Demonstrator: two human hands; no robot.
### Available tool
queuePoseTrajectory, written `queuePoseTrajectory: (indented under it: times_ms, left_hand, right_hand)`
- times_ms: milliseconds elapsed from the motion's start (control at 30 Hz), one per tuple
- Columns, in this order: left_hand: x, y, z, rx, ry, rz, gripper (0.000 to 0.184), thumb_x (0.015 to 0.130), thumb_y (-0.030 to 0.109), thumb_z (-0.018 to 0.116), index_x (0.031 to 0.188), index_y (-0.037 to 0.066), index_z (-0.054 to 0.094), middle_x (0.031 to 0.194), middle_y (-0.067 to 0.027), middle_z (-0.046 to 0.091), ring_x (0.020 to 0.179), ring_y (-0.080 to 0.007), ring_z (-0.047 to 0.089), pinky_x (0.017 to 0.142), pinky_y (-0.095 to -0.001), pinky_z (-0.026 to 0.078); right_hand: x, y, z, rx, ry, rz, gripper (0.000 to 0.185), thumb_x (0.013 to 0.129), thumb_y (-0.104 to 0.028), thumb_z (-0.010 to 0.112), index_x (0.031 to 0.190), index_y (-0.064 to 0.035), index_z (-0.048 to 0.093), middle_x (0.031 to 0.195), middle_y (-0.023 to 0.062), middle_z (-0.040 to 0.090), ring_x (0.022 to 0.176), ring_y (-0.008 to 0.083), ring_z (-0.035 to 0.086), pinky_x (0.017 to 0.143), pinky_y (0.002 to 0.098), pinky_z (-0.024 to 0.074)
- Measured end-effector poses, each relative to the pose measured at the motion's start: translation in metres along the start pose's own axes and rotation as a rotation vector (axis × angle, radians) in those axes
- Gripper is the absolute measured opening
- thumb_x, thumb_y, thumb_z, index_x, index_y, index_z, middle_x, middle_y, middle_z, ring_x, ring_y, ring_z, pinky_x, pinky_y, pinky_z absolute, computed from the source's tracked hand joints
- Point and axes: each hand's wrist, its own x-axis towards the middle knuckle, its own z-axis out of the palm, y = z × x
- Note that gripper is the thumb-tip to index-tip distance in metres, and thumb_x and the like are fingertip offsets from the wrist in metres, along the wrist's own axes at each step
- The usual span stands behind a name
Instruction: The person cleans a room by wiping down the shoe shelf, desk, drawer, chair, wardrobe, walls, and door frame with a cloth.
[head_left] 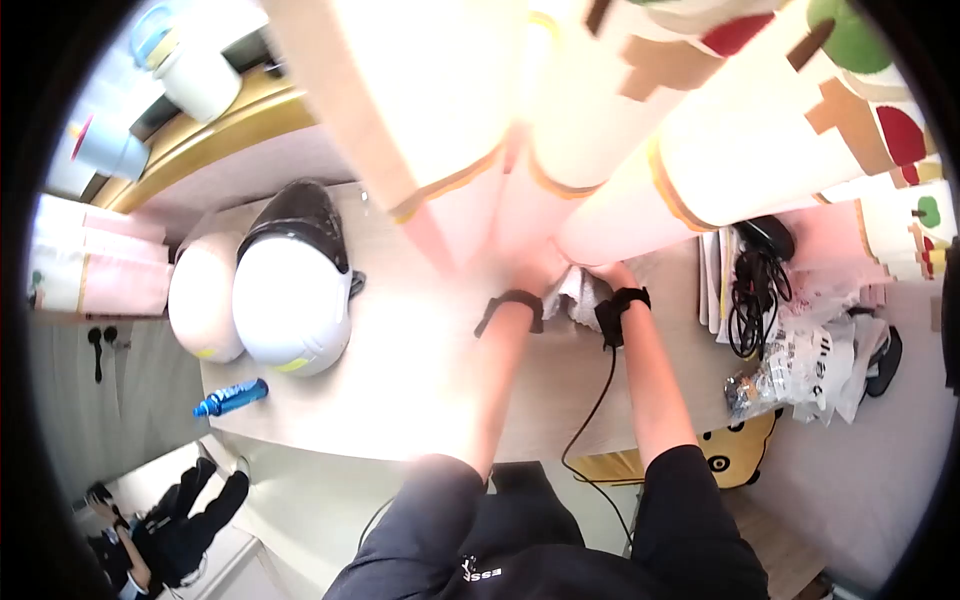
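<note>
Both arms reach forward over the light wooden desk (420, 400) to the lower edge of a hanging curtain (640, 190). My left hand (541, 268) is washed out by light and its fingers are hidden at the pink hem. Close beside it, my right hand (612, 271) is bent inward, its fingers closed at the top of a crumpled white cloth (578, 298). The cloth bunches between the two wrists. A black strap (515, 300) circles the left wrist; another black strap (622, 312) on the right wrist has a cable (603, 395) running down.
A white helmet (290, 305) and a pale pink helmet (205, 290) stand at the desk's left, with a blue bottle (231, 397) near the edge. At right lie black cables (757, 300) and plastic bags (815, 365). Cups line a window ledge (210, 135). Another person (165, 520) is at lower left.
</note>
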Motion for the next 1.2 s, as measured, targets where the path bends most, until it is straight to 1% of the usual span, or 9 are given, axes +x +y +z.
queuePoseTrajectory:
  times_ms: [33,167,233,300,467,700,933,1033,1200]
  left_hand:
    - [-0.009,0.009,-0.002,0.11,-0.021,-0.225,0.054,0.091,0.036,0.039,0.134,0.003,0.036,0.139,-0.0141,0.036,0.126,-0.0291,0.037,0.105,-0.0439,0.028]
    - [-0.063,-0.008,0.021,0.639,0.386,0.057,0.054,0.087,0.027,0.041,0.137,0.006,0.035,0.136,-0.0127,0.041,0.128,-0.0294,0.034,0.108,-0.0476,0.019]
    - [-0.082,-0.027,0.034,0.754,0.381,0.071,0.057,0.087,0.025,0.04,0.14,0.007,0.028,0.146,-0.0119,0.025,0.136,-0.0313,0.018,0.11,-0.0503,0.01]
    - [-0.117,-0.023,0.03,0.776,0.351,0.008,0.058,0.086,0.025,0.04,0.14,0.007,0.028,0.147,-0.0119,0.021,0.137,-0.0302,0.014,0.11,-0.0498,0.01]
    - [-0.191,-0.021,0.063,0.711,0.415,-0.09,0.06,0.085,0.024,0.046,0.14,0.009,0.029,0.149,-0.0121,0.017,0.139,-0.0285,0.011,0.11,-0.0489,0.011]
    - [-0.284,0.0,0.142,0.77,0.534,-0.36,0.052,0.086,0.02,0.044,0.137,0.013,0.036,0.147,-0.0117,0.023,0.137,-0.0277,0.019,0.109,-0.0474,0.017]
    - [-0.361,0.014,0.195,0.793,0.696,-0.411,0.024,0.081,0.018,0.05,0.104,0.012,0.054,0.129,-0.0084,0.047,0.119,-0.0261,0.041,0.086,-0.0421,0.041]
    - [-0.393,0.007,0.199,0.696,0.638,-0.323,0.027,0.08,0.018,0.051,0.105,0.011,0.054,0.128,-0.0084,0.046,0.119,-0.0244,0.041,0.086,-0.0391,0.041]
    - [-0.473,0.015,0.232,0.332,0.548,-0.38,0.021,0.083,0.013,0.042,0.103,0.01,0.05,0.091,-0.0158,0.064,0.086,-0.0326,0.062,0.074,-0.0453,0.049]
  right_hand:
    - [-0.001,-0.008,-0.002,-0.023,0.008,-0.006,0.045,0.081,-0.036,0.06,0.114,-0.0064,0.058,0.117,0.0131,0.057,0.118,0.0277,0.045,0.101,0.0422,0.0298]
    - [-0.004,0.002,0.014,-0.067,0.032,-0.149,0.04,0.083,-0.036,0.055,0.108,-0.0052,0.062,0.109,0.0157,0.062,0.106,0.0296,0.055,0.094,0.0388,0.0386]
    - [-0.017,-0.018,0.013,-0.383,-0.027,-0.146,0.053,0.078,-0.035,0.056,0.12,-0.0039,0.053,0.121,0.0199,0.053,0.119,0.0336,0.043,0.102,0.0444,0.0275]
    - [-0.043,-0.048,0.019,-0.524,-0.118,0.024,0.076,0.078,-0.04,0.056,0.138,-0.003,0.027,0.141,0.0207,0.029,0.135,0.0339,0.017,0.109,0.0499,0.0072]
    - [-0.09,-0.055,0.036,-0.63,-0.183,-0.198,0.086,0.079,-0.043,0.055,0.143,-0.0044,0.012,0.15,0.0148,0.006,0.139,0.0305,0.004,0.11,0.0475,0.0052]
    - [-0.181,-0.064,0.052,-0.628,-0.389,-0.345,0.086,0.08,-0.038,0.056,0.144,-0.0044,0.009,0.151,0.0152,-0.002,0.139,0.0309,-0.003,0.11,0.0482,0.0032]
    - [-0.289,-0.062,0.077,-0.494,-0.395,-0.518,0.072,0.078,-0.018,0.053,0.141,-0.0043,0.021,0.149,0.0151,0.01,0.138,0.032,0.008,0.109,0.0506,0.0118]
    - [-0.319,-0.053,0.078,-0.455,-0.362,-0.631,0.062,0.08,-0.014,0.051,0.137,-0.0032,0.03,0.147,0.0149,0.02,0.135,0.0313,0.017,0.109,0.0484,0.0156]
    - [-0.393,-0.075,0.075,-0.523,-0.35,-0.816,0.038,0.083,-0.016,0.051,0.119,-0.0045,0.048,0.13,0.0142,0.044,0.122,0.0304,0.038,0.101,0.0452,0.0312]
